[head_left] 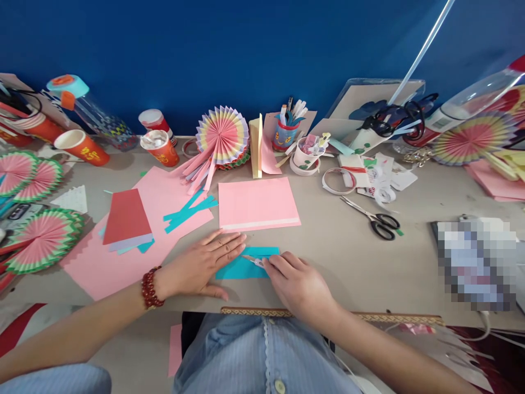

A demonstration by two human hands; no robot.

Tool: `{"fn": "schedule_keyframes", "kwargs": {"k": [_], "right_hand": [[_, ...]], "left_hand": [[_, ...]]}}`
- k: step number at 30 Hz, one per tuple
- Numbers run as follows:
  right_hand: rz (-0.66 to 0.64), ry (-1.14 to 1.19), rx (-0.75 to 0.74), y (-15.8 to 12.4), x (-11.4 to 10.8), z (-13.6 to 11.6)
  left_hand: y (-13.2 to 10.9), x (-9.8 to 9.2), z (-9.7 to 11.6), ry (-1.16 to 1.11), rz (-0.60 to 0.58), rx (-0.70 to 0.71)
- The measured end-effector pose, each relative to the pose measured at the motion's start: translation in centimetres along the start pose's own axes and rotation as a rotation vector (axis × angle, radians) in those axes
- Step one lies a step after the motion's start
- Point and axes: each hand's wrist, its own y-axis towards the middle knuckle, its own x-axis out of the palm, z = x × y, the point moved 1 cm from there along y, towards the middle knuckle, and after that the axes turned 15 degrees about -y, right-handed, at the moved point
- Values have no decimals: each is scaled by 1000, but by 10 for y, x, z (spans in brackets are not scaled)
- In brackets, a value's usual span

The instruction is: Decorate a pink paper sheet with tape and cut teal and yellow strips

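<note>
A small sheet of blue paper (241, 268) lies on the table close to its front edge, with a blue strip (262, 251) along its far side. My left hand (205, 261) rests flat over the paper's left end, fingers stretched out. In my right hand (297, 279) is a small craft knife (255, 261), its blade pointing left across the blue paper near the strip. The fingers wrap round the handle and hide most of it. Just beyond both hands lies a pink sheet (258, 202) with a pale band along its near edge.
Left of my hands, blue strips (191, 210) and a red sheet (128, 216) lie on large pink paper (164, 183). Black-handled scissors (371, 218) and a tape roll (338, 181) are to the right. Paper fans (221, 134), paper cups (159, 146) and a bottle (102, 120) line the back.
</note>
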Motion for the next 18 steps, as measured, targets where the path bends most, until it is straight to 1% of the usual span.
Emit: {"fn": "schedule_keyframes", "kwargs": {"k": [7, 10, 14, 18], "right_hand": [[-7, -32, 12, 7, -2, -6], [-20, -35, 18, 7, -4, -5], [-43, -36, 11, 6, -7, -3], [-63, -46, -13, 7, -7, -1]], "left_hand": [[1, 0, 0, -55, -32, -10], [-1, -3, -1, -106, -26, -13], [-9, -12, -10, -147, 10, -18], [-14, -13, -18, -91, -28, 0]]}}
